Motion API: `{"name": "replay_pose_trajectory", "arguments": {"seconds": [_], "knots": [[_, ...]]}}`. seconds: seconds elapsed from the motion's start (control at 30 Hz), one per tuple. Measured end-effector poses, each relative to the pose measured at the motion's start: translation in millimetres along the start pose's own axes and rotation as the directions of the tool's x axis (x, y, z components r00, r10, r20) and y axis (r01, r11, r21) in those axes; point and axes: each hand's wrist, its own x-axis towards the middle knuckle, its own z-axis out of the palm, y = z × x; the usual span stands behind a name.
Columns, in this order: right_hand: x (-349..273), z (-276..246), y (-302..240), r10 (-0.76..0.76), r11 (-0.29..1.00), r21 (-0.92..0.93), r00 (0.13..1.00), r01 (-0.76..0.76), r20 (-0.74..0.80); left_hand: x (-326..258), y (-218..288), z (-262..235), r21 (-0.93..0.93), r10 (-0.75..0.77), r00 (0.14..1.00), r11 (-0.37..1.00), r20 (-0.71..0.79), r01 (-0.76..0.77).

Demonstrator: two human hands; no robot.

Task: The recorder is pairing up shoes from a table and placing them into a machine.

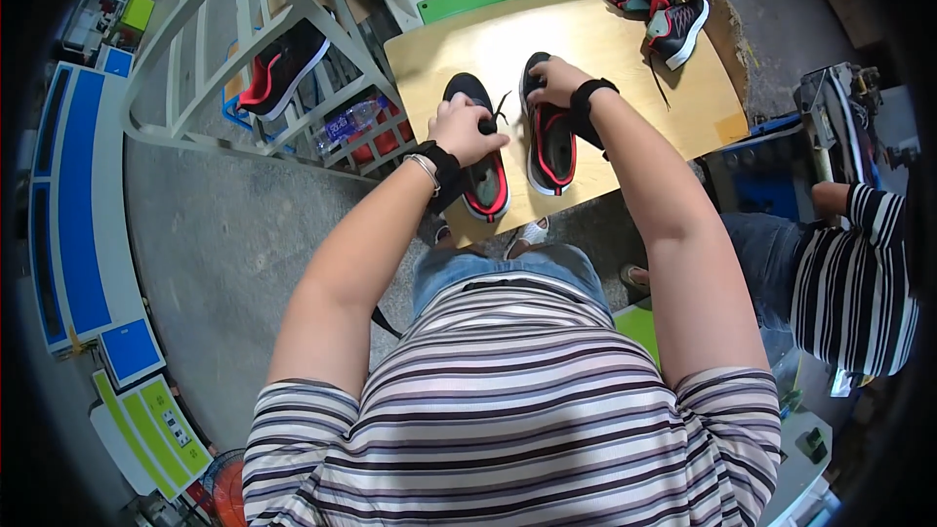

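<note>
Two black sneakers with red linings and white soles lie side by side on a pale wooden table [625,49], toes pointing away from me. My left hand [467,132] is closed over the lacing area of the left sneaker [488,185], thumb toward the inner side. A loose black lace [504,107] sticks up beside its fingers. On the right sneaker [553,161], my right hand [558,83] grips the upper near the toe with bent fingers. The laces under both hands are mostly hidden. Each wrist wears a black band.
Two more black sneakers [675,31] rest at the table's far right corner. Left of the table stands a grey metal rack [283,59] holding another black-and-red shoe [288,63]. A person in a striped shirt [854,278] is at the right.
</note>
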Motion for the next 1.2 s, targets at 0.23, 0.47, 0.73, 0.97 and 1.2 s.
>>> {"name": "replay_pose_trajectory", "arguments": {"seconds": [0.23, 0.47, 0.73, 0.97, 1.2], "knots": [[-85, 21, 22, -0.053, 0.681, 0.658, 0.918, 0.321, -0.393, -61, -2, 1, -0.283, 0.198, 0.949, 0.922, -0.246, -0.266], [-137, 55, -3, -0.209, 0.939, 0.14, 0.844, 0.315, -0.495, -67, -13, 19, 0.012, 0.338, 0.884, 0.935, -0.322, -0.354], [-79, 32, -2, -0.022, 0.974, 0.164, 0.79, 0.154, -0.613, -3, -7, 9, 0.017, 0.156, 0.906, 0.987, -0.394, -0.163], [-101, 44, 17, 0.064, 0.989, 0.143, 0.819, 0.022, -0.571, -13, -34, 29, -0.853, -0.245, 0.914, 0.342, 0.324, 0.394], [-97, 62, 14, 0.214, 0.56, 0.821, 0.939, 0.108, -0.269, -4, 15, 58, -0.524, -0.227, 0.947, 0.848, -0.227, 0.077]]}}
